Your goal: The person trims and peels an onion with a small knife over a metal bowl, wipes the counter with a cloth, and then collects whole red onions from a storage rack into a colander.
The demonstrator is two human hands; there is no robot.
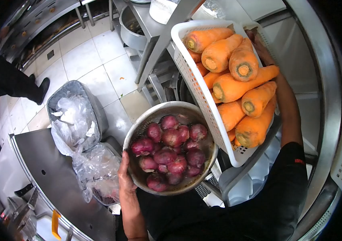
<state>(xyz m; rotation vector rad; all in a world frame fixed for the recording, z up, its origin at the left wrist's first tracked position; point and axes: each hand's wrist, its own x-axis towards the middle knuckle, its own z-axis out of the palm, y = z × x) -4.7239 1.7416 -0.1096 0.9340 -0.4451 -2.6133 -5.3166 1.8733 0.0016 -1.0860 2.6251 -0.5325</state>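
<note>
A round metal colander (128, 138) full of red onions (173, 137) is level in front of my body. My left hand (126, 172) grips its left side, thumb up along the outer wall near the rim; the other fingers are hidden beneath. To the right, a white perforated plastic basket (203, 114) piled with large carrots (235, 90) stands tilted, its near corner close to the colander's rim. My right arm reaches along the basket's far right side, and my right hand (258, 46) is closed at its upper right edge, in shadow and partly covered by the carrots.
A grey bin lined with clear plastic (76, 114) and a plastic-covered container (98, 166) stand left of the colander. A metal counter (58, 176) carries a knife (23, 190). A steel table holds a pot (132, 36) on its lower level. Another person's legs (14, 80) are at far left.
</note>
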